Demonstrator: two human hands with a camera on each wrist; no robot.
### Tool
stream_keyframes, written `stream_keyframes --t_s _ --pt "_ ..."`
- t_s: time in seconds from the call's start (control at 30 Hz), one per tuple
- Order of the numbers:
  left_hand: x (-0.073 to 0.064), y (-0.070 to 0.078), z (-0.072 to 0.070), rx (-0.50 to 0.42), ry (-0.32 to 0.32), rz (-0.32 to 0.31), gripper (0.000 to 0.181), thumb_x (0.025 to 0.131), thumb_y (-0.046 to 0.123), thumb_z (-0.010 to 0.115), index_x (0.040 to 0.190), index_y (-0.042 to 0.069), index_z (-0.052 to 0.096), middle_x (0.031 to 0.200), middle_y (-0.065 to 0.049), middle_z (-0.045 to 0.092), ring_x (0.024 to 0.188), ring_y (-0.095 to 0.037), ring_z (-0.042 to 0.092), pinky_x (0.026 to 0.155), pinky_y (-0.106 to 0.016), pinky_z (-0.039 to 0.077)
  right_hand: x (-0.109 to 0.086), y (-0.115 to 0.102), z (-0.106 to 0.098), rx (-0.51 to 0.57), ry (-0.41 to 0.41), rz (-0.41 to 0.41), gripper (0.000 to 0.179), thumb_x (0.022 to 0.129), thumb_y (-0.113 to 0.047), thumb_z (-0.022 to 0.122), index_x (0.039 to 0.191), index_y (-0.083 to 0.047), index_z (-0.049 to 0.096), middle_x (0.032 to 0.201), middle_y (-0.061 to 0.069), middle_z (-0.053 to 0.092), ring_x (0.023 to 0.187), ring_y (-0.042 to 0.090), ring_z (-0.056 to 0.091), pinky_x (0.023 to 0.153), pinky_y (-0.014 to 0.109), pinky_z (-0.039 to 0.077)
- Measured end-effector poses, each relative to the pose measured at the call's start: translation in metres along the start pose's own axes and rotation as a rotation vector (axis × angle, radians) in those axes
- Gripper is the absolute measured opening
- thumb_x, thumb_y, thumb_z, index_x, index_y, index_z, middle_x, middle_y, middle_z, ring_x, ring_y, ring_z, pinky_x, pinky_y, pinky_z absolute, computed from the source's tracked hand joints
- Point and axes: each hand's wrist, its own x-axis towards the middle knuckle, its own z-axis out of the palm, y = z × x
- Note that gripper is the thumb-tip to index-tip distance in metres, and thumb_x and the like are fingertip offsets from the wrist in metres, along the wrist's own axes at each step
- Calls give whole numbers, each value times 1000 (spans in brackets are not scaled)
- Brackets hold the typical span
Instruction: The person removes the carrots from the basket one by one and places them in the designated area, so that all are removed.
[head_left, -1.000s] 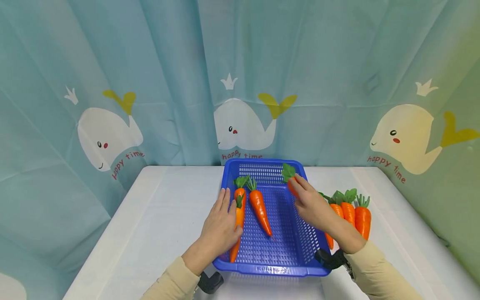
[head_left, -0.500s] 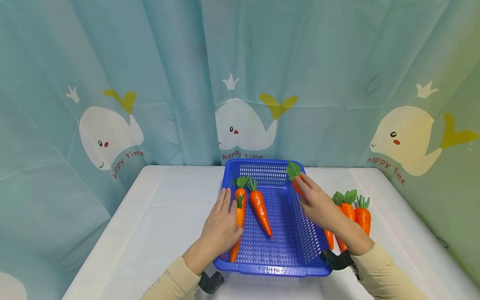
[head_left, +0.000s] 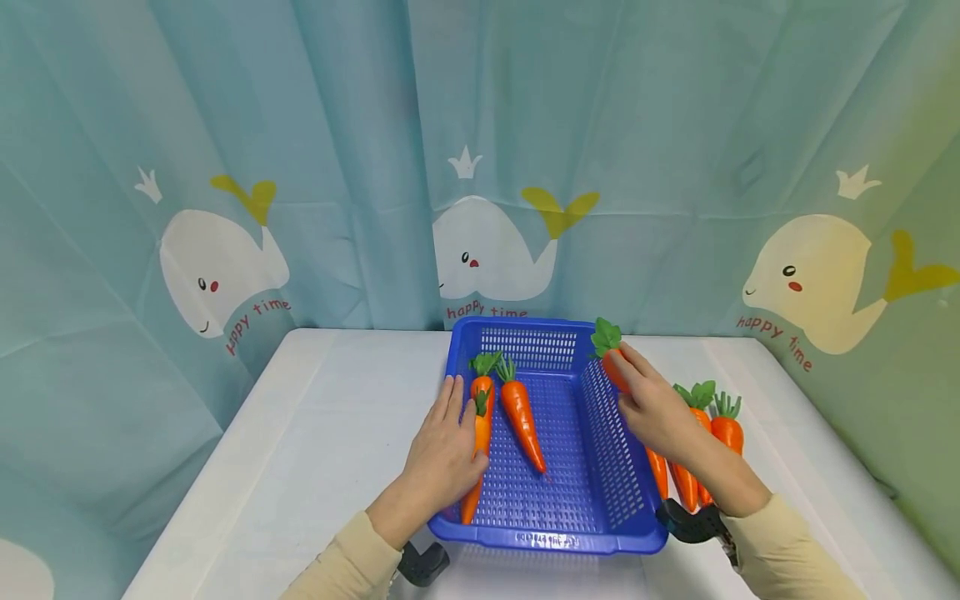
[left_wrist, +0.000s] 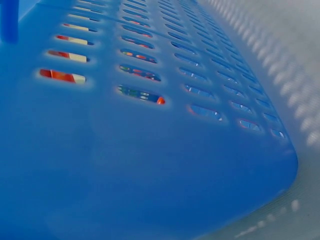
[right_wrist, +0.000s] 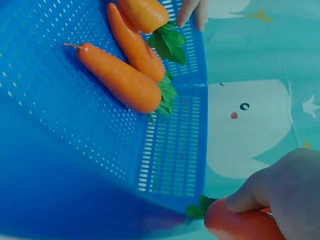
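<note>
In the head view my right hand (head_left: 663, 421) pinches an orange carrot (head_left: 617, 368) near its leafy top, over the right wall of the blue basket (head_left: 555, 540). Its tip is hidden by the hand. The right wrist view shows the thumb pressing on this carrot (right_wrist: 240, 225), outside the rim. My left hand (head_left: 442, 454) rests along the left rim with straight fingers, its thumb overlapping a lighter orange carrot (head_left: 480, 433). Beside that lie a second carrot (head_left: 481, 385) and a third carrot (head_left: 522, 425), all inside the basket. The left wrist view holds only the slotted basket wall (left_wrist: 150, 165).
More carrots (head_left: 727, 435) lie on the white table (head_left: 352, 400) right of the basket, partly behind my right forearm. A blue-green curtain (head_left: 360, 167) printed with whales hangs close behind the table's back edge.
My right hand has carried its carrot rightward, from inside the basket to over the right wall. My left hand stays at the left rim.
</note>
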Motion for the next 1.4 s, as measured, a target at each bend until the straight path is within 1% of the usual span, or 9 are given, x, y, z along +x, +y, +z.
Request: stream_keyframes --t_s 0.03,0.1,0.13,0.2,0.27,0.33,0.4,0.8,1.4 --pt "0 0 0 -4 -2 -2 64 84 27 70 134 -11 55 156 -31 31 150 -42 21 120 -50 30 -1 1 -1 -2 -1 7 60 89 6 47 147 12 35 156 33 28 126 48 50 71 36 50" --pt "0 0 0 -10 -5 -5 64 84 27 70 134 -11 54 156 -30 31 150 -42 21 120 -50 30 -2 2 -2 1 -9 29 60 89 5 47 148 12 34 157 32 26 124 46 50 68 32 44" --pt "0 0 0 -11 -6 -6 64 84 27 70 134 -11 54 156 -30 31 150 -42 21 120 -50 30 -3 3 -3 6 -12 37 60 90 4 47 148 12 33 157 32 26 126 47 49 70 33 45" --pt "0 0 0 -12 -8 -7 64 84 27 70 134 -10 54 156 -30 31 150 -42 21 119 -50 30 -4 5 -4 14 -20 50 61 90 4 47 149 11 32 158 31 24 129 48 46 78 39 50" --pt "0 0 0 -11 -11 -7 64 85 27 70 134 -10 54 156 -30 31 151 -42 21 120 -50 29 -5 6 -6 30 -23 57 61 91 4 47 149 11 31 158 32 23 135 51 40 92 51 52" --pt "0 0 0 -8 -11 -6 64 85 28 70 134 -10 54 156 -30 31 150 -42 21 120 -50 29 -7 7 -7 34 -19 56 61 90 4 48 149 11 31 158 32 24 137 53 37 102 61 44" --pt "0 -1 1 -2 -8 -3 64 85 28 70 134 -10 55 156 -30 32 150 -42 21 120 -50 29 -9 9 -9 32 -10 52 61 90 4 50 149 11 32 157 33 25 137 55 36 104 66 38" --pt "-1 0 0 3 11 9 64 84 27 71 133 -11 55 155 -31 33 150 -43 23 119 -50 30 -15 20 -14 17 0 93 62 90 4 50 149 11 32 155 34 26 129 57 43 99 67 42" --pt "0 0 0 -11 2 1 64 84 27 70 134 -10 55 156 -30 32 150 -42 21 120 -50 29 -30 36 -19 3 17 109 61 88 4 50 147 12 35 154 36 28 130 59 39 101 71 36"
